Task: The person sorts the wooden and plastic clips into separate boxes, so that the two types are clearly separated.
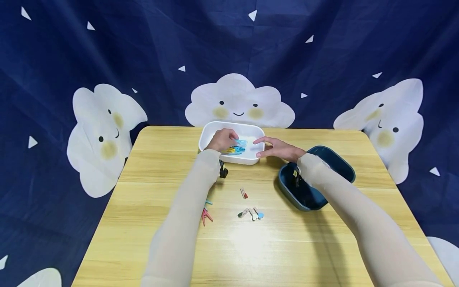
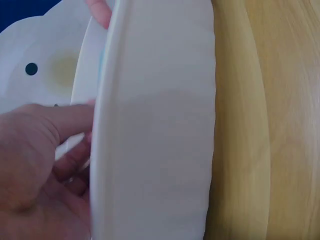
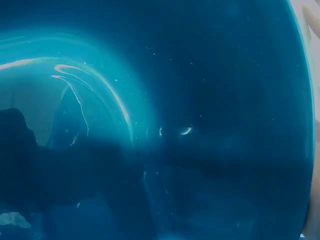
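Inside the white basin (image 1: pixel 234 159) at the far side of the table, my left hand (image 1: pixel 221 140) has its thumb and fingers bent and pinches a light blue clothespin (image 1: pixel 241 142). Yellow and blue clothespins (image 1: pixel 236 150) lie beneath it on the basin floor. From the left wrist, the basin's wall (image 2: pixel 160 120) hides the fingertips of that left hand (image 2: pixel 40 165). My right hand (image 1: pixel 281 150) reaches over the basin's right end, thumb and forefinger spread apart with nothing between them. Its wrist passes above a dark blue basin (image 1: pixel 287 190), whose inside (image 3: pixel 225 100) fills the right wrist view.
Small wooden clips with coloured ends lie mid-table: a red one (image 1: pixel 244 193), a green one (image 1: pixel 243 213), a white one (image 1: pixel 254 215) and a light blue one (image 1: pixel 260 215). Beside the left sleeve is a pink clothespin (image 1: pixel 206 216), partly covered. A cloud-patterned curtain (image 1: pixel 229 36) hangs behind.
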`<move>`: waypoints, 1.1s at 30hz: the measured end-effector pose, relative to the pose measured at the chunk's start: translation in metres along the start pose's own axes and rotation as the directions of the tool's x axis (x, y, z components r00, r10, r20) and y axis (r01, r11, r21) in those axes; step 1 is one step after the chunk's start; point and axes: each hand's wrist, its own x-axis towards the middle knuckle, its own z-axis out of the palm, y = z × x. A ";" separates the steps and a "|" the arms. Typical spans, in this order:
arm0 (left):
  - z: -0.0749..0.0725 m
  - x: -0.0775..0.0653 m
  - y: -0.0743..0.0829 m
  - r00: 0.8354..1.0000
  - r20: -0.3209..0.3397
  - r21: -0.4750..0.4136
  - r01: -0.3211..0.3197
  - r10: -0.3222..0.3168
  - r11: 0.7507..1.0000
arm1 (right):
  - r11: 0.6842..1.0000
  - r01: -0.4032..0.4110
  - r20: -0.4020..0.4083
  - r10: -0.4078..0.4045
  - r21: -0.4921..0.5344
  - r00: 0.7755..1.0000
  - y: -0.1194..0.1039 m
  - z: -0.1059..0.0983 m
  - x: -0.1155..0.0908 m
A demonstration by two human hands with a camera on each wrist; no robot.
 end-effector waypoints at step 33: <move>-0.020 -0.020 -0.007 0.993 -0.027 -0.036 -0.113 0.112 0.993 | 1.000 0.014 -0.024 -0.014 0.000 1.000 0.000 0.001 -0.002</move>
